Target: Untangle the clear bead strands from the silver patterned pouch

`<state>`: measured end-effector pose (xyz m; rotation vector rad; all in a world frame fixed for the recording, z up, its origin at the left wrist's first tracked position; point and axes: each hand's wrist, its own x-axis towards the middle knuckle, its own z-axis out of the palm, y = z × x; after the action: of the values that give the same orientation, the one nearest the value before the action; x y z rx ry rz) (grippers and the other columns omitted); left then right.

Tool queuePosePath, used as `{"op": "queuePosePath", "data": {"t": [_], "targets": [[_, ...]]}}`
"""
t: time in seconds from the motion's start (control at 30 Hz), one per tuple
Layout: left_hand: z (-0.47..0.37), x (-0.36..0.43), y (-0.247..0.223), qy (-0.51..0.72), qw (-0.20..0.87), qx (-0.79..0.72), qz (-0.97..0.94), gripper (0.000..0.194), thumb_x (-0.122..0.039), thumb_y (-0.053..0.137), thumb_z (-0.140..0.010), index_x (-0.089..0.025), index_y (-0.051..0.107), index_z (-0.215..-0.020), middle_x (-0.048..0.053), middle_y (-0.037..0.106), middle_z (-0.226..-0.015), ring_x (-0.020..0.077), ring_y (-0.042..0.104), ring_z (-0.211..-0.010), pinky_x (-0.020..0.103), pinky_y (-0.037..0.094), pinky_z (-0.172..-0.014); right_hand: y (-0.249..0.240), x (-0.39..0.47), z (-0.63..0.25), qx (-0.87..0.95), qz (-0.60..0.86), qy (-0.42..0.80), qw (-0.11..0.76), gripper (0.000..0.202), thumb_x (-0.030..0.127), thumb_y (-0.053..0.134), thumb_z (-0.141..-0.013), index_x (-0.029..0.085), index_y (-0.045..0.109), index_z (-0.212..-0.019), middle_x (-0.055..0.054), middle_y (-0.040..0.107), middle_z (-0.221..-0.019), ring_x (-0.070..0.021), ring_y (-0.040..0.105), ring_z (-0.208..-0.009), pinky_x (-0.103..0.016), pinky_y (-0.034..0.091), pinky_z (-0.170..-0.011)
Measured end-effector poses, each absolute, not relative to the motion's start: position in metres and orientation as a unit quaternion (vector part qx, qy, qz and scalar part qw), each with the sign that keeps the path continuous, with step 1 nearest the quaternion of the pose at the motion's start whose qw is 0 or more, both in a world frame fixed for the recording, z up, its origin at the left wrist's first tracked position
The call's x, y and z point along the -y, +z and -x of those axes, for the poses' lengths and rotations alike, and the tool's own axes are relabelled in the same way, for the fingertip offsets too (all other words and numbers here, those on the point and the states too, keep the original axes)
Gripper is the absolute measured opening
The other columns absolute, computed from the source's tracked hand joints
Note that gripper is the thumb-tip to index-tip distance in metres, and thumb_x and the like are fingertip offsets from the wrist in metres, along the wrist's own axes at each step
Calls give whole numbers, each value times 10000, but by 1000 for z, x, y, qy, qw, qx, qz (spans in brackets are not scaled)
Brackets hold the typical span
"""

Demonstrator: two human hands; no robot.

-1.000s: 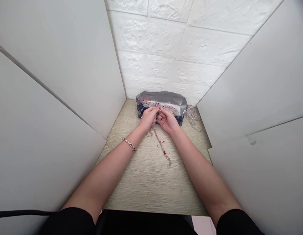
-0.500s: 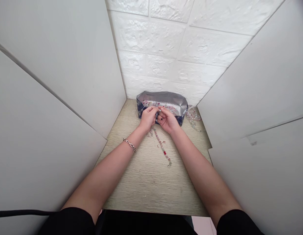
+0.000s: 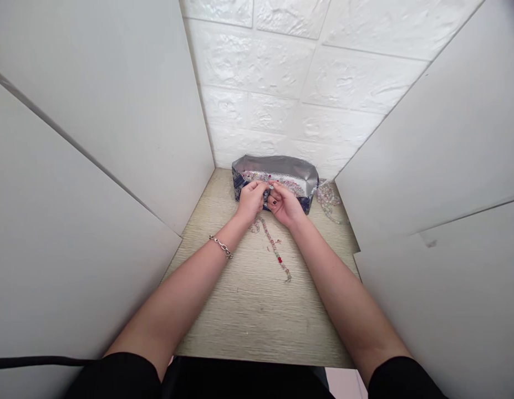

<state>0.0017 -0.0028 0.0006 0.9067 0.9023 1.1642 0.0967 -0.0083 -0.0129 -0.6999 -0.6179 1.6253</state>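
My left hand (image 3: 252, 200) and my right hand (image 3: 284, 204) meet fingertip to fingertip at the front edge of a dark blue bag (image 3: 238, 180) with a silvery lining. Both are closed in a pinch; what lies between the fingertips is too small to make out. Many small pink, clear and red beads (image 3: 293, 186) fill the bag's bottom. From beneath my left hand a string of beads (image 3: 270, 237) runs toward me over the table, with a red bead near its lower end.
The wooden table (image 3: 257, 316) lies between white panels on both sides. A white brick-patterned wall (image 3: 281, 72) rises behind the bag. More strung beads (image 3: 328, 197) lie right of the bag. A black cable (image 3: 40, 362) crosses the lower left.
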Motion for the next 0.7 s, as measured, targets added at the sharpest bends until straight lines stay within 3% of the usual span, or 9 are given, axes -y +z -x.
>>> {"op": "queuePosePath", "data": {"t": [0.7], "targets": [[-4,1,-2,512,626,-424,-407,178,-268,502,-709,-165,405,-601,-106,251,-306,6,207,-246,161,117,-313,-9,10,-95,265,315,695,590,75,192,521,-707,187,503,-780,95,273,-409,-40,304,-344,-158,252,-351]]}}
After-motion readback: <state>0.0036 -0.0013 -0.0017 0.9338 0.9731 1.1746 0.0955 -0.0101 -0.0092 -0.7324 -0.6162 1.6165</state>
